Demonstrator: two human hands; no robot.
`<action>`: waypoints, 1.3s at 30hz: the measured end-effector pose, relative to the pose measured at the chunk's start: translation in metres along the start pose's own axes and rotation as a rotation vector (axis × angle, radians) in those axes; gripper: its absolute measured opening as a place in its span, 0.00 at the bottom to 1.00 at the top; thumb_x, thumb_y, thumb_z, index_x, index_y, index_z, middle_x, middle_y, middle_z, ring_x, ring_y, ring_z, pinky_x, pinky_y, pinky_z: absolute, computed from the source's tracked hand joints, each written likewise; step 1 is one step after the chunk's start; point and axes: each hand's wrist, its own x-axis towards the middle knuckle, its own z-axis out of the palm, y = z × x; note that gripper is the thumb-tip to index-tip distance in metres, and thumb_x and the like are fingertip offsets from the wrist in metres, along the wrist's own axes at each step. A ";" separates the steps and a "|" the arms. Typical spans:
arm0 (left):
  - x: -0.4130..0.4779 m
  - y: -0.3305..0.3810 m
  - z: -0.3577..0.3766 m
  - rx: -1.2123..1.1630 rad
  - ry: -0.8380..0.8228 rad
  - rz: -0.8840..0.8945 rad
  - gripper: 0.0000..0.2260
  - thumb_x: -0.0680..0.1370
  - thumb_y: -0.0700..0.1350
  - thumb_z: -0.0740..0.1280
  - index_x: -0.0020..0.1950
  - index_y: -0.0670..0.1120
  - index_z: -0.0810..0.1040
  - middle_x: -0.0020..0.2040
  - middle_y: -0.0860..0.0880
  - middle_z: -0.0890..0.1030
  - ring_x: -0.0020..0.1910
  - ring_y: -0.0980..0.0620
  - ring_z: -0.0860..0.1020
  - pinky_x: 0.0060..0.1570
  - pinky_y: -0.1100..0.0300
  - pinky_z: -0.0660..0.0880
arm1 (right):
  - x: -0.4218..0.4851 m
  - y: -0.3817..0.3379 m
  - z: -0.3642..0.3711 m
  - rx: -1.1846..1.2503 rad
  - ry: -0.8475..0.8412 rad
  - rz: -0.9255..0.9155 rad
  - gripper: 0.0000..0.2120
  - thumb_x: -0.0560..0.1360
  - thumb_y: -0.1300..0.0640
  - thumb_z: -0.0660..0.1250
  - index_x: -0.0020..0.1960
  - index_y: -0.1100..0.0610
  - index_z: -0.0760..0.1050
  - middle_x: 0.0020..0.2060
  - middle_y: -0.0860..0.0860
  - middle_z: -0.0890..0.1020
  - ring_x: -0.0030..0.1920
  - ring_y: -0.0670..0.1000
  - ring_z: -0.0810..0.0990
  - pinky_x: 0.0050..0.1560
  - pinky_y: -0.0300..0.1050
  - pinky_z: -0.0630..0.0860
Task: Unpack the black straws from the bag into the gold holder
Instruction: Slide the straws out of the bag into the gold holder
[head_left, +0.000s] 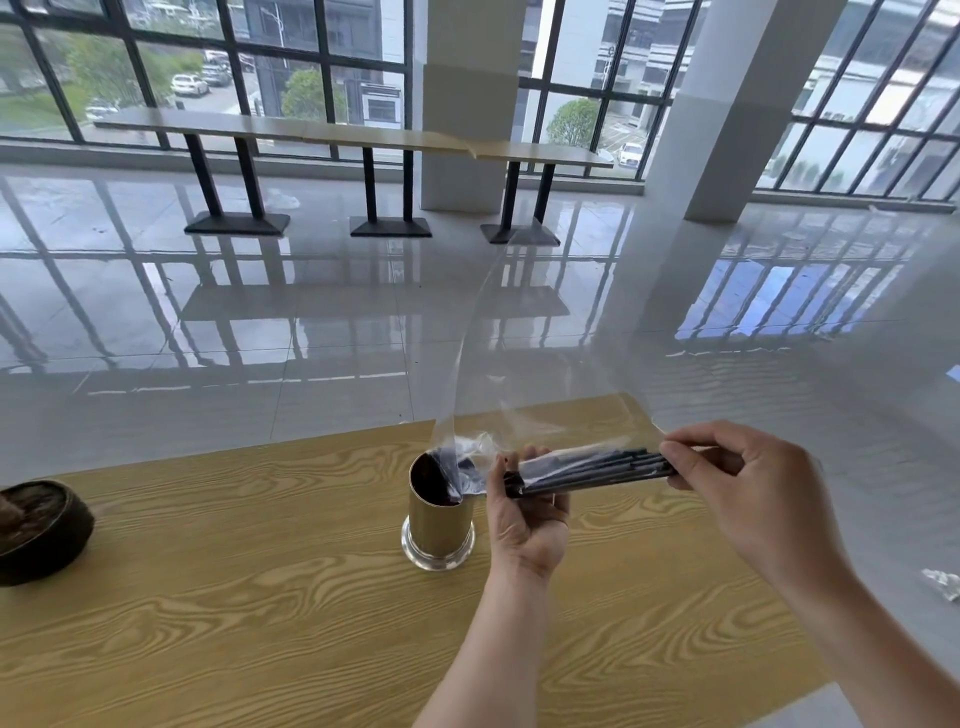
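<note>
Looking down from the head camera, I see a wood-grain table in a bright room with glossy pale floor tiles, tall dark-framed windows, a white pillar and a long bench table on black legs along the glass. A dark round bowl sits at the table's left edge. The gold holder stands upright near the table's middle, just left of my left hand. That hand is closed around the near end of the black straws, which lie almost level inside a clear plastic bag whose loose film billows upward. My right hand pinches the bundle's other end between thumb and fingertips. Crumpled film droops over the holder's rim.
</note>
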 end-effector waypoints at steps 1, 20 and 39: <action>0.001 0.002 0.001 0.010 0.001 0.004 0.07 0.75 0.49 0.72 0.49 0.48 0.80 0.47 0.48 0.85 0.47 0.49 0.83 0.43 0.55 0.81 | 0.002 -0.002 0.001 -0.016 0.009 -0.014 0.10 0.72 0.55 0.76 0.44 0.39 0.82 0.33 0.40 0.86 0.33 0.41 0.86 0.38 0.36 0.79; 0.007 0.020 0.012 -0.033 0.021 0.027 0.17 0.73 0.55 0.74 0.48 0.41 0.83 0.44 0.42 0.86 0.42 0.45 0.86 0.43 0.52 0.84 | 0.052 -0.051 0.022 0.029 0.014 -0.119 0.08 0.71 0.53 0.77 0.42 0.39 0.82 0.31 0.38 0.84 0.32 0.42 0.84 0.41 0.43 0.82; 0.000 0.032 0.014 -0.071 0.039 -0.045 0.25 0.73 0.53 0.75 0.59 0.37 0.76 0.50 0.36 0.84 0.47 0.42 0.83 0.42 0.50 0.85 | 0.064 -0.064 0.025 0.092 0.100 -0.154 0.02 0.71 0.48 0.72 0.43 0.44 0.83 0.34 0.44 0.85 0.32 0.48 0.85 0.43 0.61 0.83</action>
